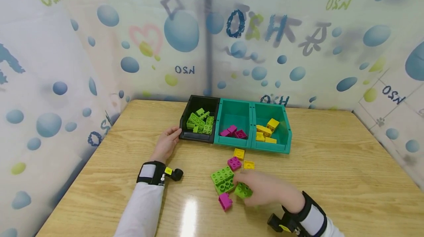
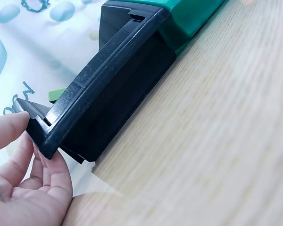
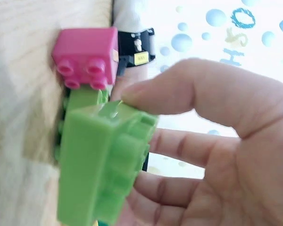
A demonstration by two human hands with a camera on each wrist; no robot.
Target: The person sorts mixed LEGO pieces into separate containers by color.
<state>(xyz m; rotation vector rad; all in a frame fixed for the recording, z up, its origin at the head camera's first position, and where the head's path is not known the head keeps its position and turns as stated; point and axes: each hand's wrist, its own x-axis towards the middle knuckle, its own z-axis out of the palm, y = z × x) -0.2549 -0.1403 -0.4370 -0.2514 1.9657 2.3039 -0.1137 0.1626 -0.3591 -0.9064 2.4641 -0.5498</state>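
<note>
Thumb and fingers of my right grip (image 1: 265, 187) pinch a green block (image 3: 82, 169), thumb at its near edge and fingers on the far side, low over the table (image 1: 331, 163). The green block juts out left of my palm, its studs turned toward my fingers; whether it touches the table I cannot tell. Just left of it lies a green pair (image 1: 222, 175), and near that pair, closer to my body, a pink block (image 1: 225, 202) rests on its side. Beyond my right grip sit a second pink block (image 1: 234, 163), studs up, and two yellow blocks (image 1: 239, 154), one of them close by the back of the hand.

My left grip (image 1: 166, 144) has the near left corner of the black bin (image 1: 198, 137) between thumb and fingers, well apart from the green block. Inside that bin lie green pieces (image 1: 197, 120). Two teal bins (image 1: 236, 112) continue the row to its right: the middle one holds pink pieces (image 1: 240, 134), the right one yellow pieces (image 1: 264, 130).
</note>
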